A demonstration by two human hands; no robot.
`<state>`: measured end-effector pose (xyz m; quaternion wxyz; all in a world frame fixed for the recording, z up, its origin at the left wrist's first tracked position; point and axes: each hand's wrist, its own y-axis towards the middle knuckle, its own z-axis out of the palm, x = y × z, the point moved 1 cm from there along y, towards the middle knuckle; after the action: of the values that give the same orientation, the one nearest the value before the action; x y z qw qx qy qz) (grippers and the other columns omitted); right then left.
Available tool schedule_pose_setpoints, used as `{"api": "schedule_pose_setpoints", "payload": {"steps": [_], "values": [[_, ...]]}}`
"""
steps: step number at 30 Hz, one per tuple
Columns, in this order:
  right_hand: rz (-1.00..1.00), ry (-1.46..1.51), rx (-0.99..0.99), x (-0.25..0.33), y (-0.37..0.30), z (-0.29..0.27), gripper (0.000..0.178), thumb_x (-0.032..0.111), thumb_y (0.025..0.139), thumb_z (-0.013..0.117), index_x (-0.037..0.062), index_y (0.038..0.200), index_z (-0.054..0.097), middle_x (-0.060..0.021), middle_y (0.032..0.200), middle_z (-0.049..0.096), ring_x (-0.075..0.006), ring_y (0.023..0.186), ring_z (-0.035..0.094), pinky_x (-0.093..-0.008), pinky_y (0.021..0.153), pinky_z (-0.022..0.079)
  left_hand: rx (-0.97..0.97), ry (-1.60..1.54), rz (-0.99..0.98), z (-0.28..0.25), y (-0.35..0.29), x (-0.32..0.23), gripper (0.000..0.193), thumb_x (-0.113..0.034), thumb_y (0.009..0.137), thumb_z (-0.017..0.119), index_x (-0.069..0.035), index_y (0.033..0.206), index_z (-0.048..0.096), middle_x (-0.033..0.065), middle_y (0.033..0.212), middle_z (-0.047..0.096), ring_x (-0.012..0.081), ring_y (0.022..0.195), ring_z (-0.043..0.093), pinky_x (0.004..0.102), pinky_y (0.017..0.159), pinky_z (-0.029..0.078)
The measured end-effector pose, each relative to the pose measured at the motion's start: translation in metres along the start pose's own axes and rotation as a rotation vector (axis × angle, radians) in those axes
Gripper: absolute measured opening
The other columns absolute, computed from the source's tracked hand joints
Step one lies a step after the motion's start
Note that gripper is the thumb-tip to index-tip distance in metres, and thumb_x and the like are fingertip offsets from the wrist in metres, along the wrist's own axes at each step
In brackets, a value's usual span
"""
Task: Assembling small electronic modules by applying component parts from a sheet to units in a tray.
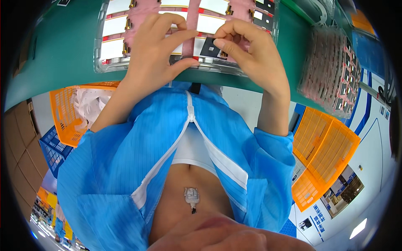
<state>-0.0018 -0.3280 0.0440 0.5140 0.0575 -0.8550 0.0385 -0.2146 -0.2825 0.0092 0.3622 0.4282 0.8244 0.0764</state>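
On green table [54,54]: tray stack [328,73] near clear tray [99,58]; left grip [154,50] wide, right grip [256,50] pinching black card [207,48]

Green-topped bench [58,54] — pale floor [245,108] below; orange crate [60,113] and blue crate [54,152] stand at left. White wall [370,180] lower right, with window [345,190] (or opening — unclear); rectangular lamp [358,229] glows nearby.

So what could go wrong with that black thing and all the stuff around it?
The right hand seems to pinch the black piece near one corner, so it might slip or bend. The left hand is over the tray with thumb and fingers apart, so it could nudge the white pieces. The stack of trays looks tilted, though the lens bends things; a bump might topple it.
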Motion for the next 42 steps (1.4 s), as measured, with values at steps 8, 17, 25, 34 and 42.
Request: {"api": "schedule_pose_setpoints", "payload": {"steps": [8, 17, 25, 34, 42], "values": [[-0.041, -0.07, 0.091, 0.006, 0.019, -0.001, 0.006, 0.004, 0.086, 0.068, 0.0006, 0.09, 0.064, -0.0036, 0.079, 0.057, -0.01, 0.071, 0.054, -0.0259, 0.062, 0.045, 0.01, -0.065, -0.04, -0.005, 0.002, 0.002, 0.058, -0.022, 0.057, 0.086, -0.006, 0.108, 0.067, 0.0094, 0.106, 0.057, 0.0301, 0.098, 0.054, 0.0421, 0.084, 0.043], [0.076, 0.05, 0.07, 0.009, 0.009, -0.002, 0.011, -0.001, 0.085, 0.069, -0.0006, 0.092, 0.06, -0.0031, 0.085, 0.057, -0.0108, 0.075, 0.055, -0.0258, 0.066, 0.046, -0.007, -0.099, -0.051, -0.003, 0.002, -0.006, 0.047, -0.018, 0.062, 0.084, -0.002, 0.103, 0.068, 0.0073, 0.103, 0.057, 0.0262, 0.097, 0.051, 0.0394, 0.078, 0.038], [0.22, 0.133, 0.008, 0.011, 0.003, -0.005, 0.014, -0.002, 0.085, 0.07, -0.0008, 0.093, 0.058, -0.0027, 0.086, 0.057, -0.0099, 0.075, 0.054, -0.0248, 0.066, 0.046, -0.001, -0.11, -0.057, -0.001, 0.002, -0.006, 0.046, -0.015, 0.061, 0.084, -0.003, 0.103, 0.067, 0.0072, 0.103, 0.057, 0.0263, 0.097, 0.052, 0.0395, 0.079, 0.038], [0.014, -0.041, 0.044, 0.01, 0.008, -0.009, 0.01, -0.001, 0.084, 0.069, 0.0005, 0.089, 0.06, -0.0043, 0.081, 0.058, -0.0116, 0.072, 0.056, -0.0264, 0.063, 0.046, 0.015, -0.114, -0.075, -0.003, 0.004, -0.007, 0.046, -0.012, 0.063, 0.084, -0.003, 0.104, 0.067, 0.0084, 0.102, 0.056, 0.0277, 0.097, 0.051, 0.0394, 0.082, 0.041], [-0.001, -0.061, 0.05, 0.005, 0.012, -0.008, 0.01, 0.0, 0.083, 0.069, 0.0008, 0.092, 0.062, -0.0046, 0.083, 0.059, -0.0124, 0.076, 0.056, -0.0272, 0.067, 0.047, 0.035, -0.09, -0.061, 0.0, 0.003, 0.001, 0.05, -0.017, 0.065, 0.083, -0.005, 0.11, 0.067, 0.0106, 0.105, 0.057, 0.0315, 0.1, 0.053, 0.0414, 0.086, 0.042]]}}
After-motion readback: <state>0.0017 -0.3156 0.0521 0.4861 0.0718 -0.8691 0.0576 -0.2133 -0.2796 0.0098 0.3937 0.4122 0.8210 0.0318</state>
